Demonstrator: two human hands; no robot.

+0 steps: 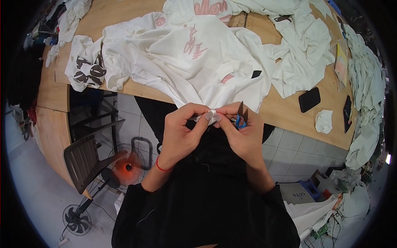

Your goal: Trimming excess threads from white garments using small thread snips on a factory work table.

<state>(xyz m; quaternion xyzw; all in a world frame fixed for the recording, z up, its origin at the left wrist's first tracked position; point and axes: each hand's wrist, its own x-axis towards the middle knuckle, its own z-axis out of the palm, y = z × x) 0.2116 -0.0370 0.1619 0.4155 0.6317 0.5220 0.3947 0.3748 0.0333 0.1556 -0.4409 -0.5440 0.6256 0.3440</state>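
A white garment with pink lettering [165, 62] lies spread over the wooden table and hangs down over its near edge. My left hand [186, 124] pinches a small bunch of its white cloth between thumb and forefinger. Right against it, my right hand [240, 130] pinches the same bunch, with both thumbs side by side. Small blue-handled thread snips [241, 120] rest in my right hand, their dark blades pointing up and away from me. The exact edge or seam under my fingertips is hidden.
More white garments [306, 62] are heaped on the right and far side of the table [285, 120]. A black phone [309, 99] and a white scrap [324, 121] lie at the right. Below left stand a chair [84, 157] and fans [126, 165]. Cloth piles [366, 95] line the right.
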